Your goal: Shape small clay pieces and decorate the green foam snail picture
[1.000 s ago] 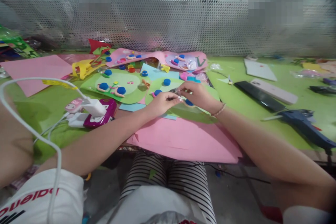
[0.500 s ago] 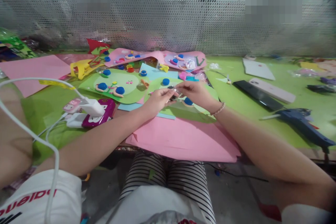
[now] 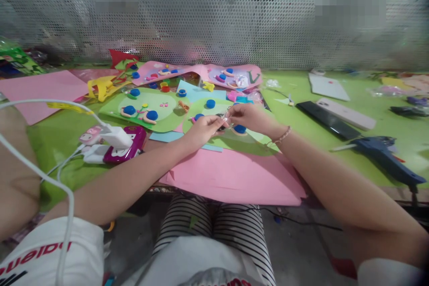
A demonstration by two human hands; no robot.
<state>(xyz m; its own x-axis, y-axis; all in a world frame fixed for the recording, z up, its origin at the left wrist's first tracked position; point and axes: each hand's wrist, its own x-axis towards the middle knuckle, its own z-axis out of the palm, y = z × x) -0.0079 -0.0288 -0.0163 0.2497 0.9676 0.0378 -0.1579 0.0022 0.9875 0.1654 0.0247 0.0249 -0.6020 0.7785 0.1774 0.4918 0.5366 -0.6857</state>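
My left hand [image 3: 207,128] pinches a small dark lump in clear plastic [image 3: 221,123] between thumb and fingers. From the other side, my right hand [image 3: 246,117] is closed on the edge of the same clear plastic. What the lump is made of is too small to tell. Both hands are over a green card [image 3: 256,140] that bears blue, clay-like rounded shapes. One blue piece [image 3: 239,129] shows just below my right hand, another blue disc [image 3: 210,103] beyond the hands. A second green card [image 3: 161,111] with blue and flesh-coloured figures lies to the left.
Pink sheets [image 3: 234,176] lie along the front edge. A purple power strip [image 3: 134,143] with white plugs and a cable [image 3: 69,192] is on the left. To the right are a glue gun [image 3: 385,156], a black slab [image 3: 326,119] and a phone [image 3: 346,114]. Perforated metal [image 3: 214,18] stands behind.
My hands stay together at the same spot. My right fingers have shifted slightly on the clear plastic, and more of it shows between the hands. The view has moved a little.
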